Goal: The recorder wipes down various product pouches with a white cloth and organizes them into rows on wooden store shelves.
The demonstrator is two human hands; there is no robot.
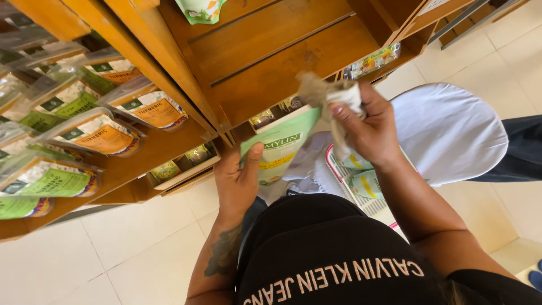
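Pouch point(280, 144) tilts up-right between left hand point(240, 181) and cloth-holding right hand point(370, 133).

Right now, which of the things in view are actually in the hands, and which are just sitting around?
In hand:
left hand holds a light green pouch
right hand holds a crumpled cloth against the pouch's top

Lying about:
spice packets on the wooden shelf
white wire basket with more pouches
white round seat

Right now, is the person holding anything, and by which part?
Yes. The left hand grips a light green pouch by its lower edge, and the right hand clutches a crumpled cloth around its middle.
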